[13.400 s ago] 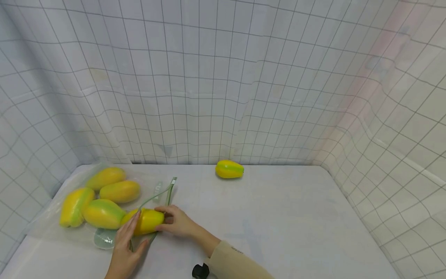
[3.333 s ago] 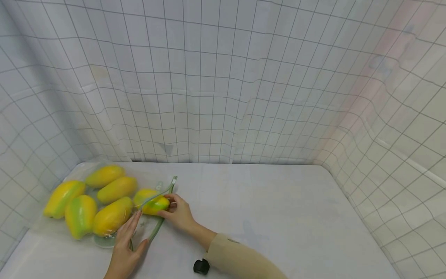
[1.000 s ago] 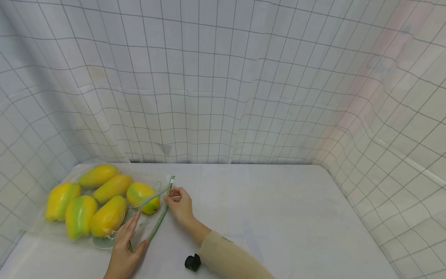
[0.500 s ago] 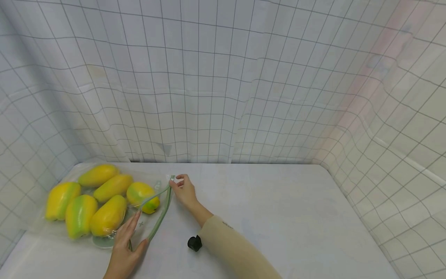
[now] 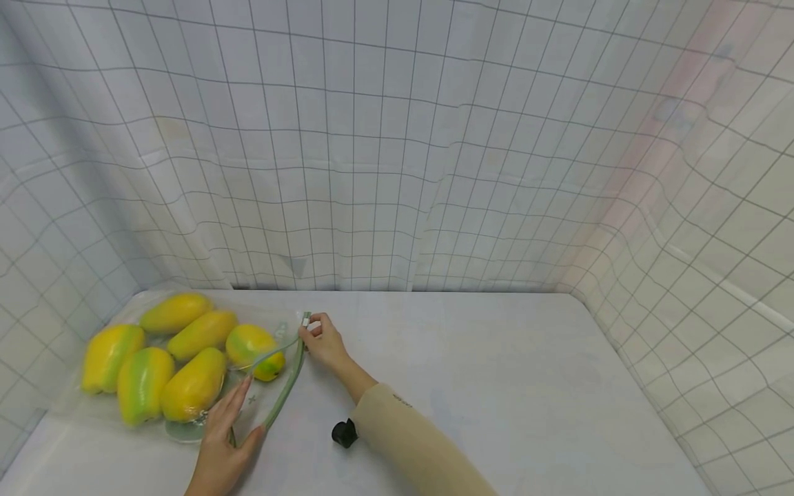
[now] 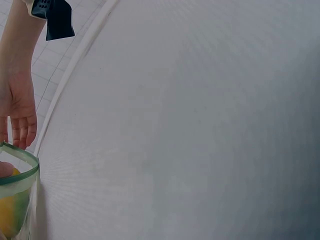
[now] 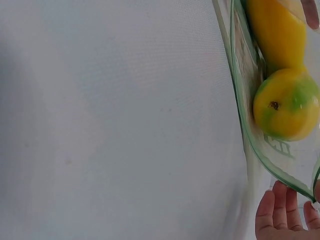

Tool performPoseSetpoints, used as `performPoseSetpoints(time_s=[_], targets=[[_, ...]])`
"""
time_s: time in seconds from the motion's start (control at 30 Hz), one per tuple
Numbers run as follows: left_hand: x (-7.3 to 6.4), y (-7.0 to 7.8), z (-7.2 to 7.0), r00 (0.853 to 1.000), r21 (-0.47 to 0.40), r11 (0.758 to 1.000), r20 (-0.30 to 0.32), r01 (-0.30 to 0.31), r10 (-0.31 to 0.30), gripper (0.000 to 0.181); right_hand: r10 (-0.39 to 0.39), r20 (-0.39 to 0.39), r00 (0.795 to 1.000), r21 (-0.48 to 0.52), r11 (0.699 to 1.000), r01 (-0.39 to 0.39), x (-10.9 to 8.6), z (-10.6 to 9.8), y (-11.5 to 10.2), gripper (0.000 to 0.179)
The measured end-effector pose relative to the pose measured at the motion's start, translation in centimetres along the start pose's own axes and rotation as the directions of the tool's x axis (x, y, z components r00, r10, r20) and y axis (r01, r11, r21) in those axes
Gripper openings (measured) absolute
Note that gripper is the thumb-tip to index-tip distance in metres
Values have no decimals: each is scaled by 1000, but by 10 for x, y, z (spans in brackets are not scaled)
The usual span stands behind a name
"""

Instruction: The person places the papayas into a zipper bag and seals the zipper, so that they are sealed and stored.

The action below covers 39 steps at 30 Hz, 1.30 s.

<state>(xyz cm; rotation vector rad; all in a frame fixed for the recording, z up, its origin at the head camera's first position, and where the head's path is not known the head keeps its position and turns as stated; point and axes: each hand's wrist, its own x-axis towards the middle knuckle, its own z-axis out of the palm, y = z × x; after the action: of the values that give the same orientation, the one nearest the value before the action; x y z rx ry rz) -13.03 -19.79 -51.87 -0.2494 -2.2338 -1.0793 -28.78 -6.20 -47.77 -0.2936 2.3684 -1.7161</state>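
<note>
A clear zipper bag point(image 5: 251, 399) with a green zip rim lies on its side at the table's left, mouth facing right. Inside are several yellow-green papayas point(image 5: 192, 386); the nearest papaya point(image 7: 286, 104) sits just within the mouth. My left hand point(image 5: 225, 434) is at the near side of the mouth, fingers straight along the upper rim and thumb apart at the lower rim. My right hand point(image 5: 325, 344) pinches the rim near the far corner, close below a small white slider point(image 5: 306, 321). In the right wrist view its fingers lie behind the green rim.
The white tabletop point(image 5: 484, 386) extends to the right. A gridded white curtain point(image 5: 397, 172) closes off the back and both sides. A black wrist device point(image 5: 344, 433) is beside the beige right sleeve point(image 5: 415, 441).
Two more papayas are in the bag, including the one from the back of the table. My right hand has released the last papaya and moved to the rim's far corner. My left hand stays.
</note>
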Motion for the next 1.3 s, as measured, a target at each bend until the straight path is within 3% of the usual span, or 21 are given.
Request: performPoseSetpoints(time_s=[0.27, 0.53, 0.67, 0.77, 0.87, 0.93, 1.03, 1.13, 1.3], targets=[[-1, -3, 1, 1000, -10, 1000, 0, -19, 19, 91, -27, 12, 1000, 24, 999, 26, 2, 1, 2, 20], [3, 2, -2, 1000, -45, 999, -14, 24, -24, 86, -44, 16, 999, 29, 999, 43, 1, 0, 4, 19], [19, 8, -11, 998, -97, 995, -51, 37, -42, 81, -51, 17, 999, 30, 998, 51, 2, 0, 4, 19], [39, 7, -20, 997, -118, 993, -81, -10, 0, 73, -52, 17, 999, 34, 998, 51, 2, 0, 5, 19], [62, 5, -28, 997, -99, 994, -71, -40, 33, 63, -52, 16, 999, 33, 998, 52, 3, 0, 5, 19], [78, 3, -33, 999, -73, 997, -30, -38, 36, 57, -52, 18, 998, 32, 998, 52, 3, -1, 6, 19], [99, 1, -37, 995, -22, 1000, 96, 12, -10, 52, -51, 20, 999, 34, 998, 50, 3, -2, 6, 20], [119, -4, -38, 975, 33, 999, 219, 11, -18, 47, -53, 20, 998, 40, 998, 52, 4, -1, 7, 19], [147, -16, -33, 935, 142, 986, 353, -90, 35, 43, -50, 23, 998, 42, 998, 49, 5, 1, 6, 19]])
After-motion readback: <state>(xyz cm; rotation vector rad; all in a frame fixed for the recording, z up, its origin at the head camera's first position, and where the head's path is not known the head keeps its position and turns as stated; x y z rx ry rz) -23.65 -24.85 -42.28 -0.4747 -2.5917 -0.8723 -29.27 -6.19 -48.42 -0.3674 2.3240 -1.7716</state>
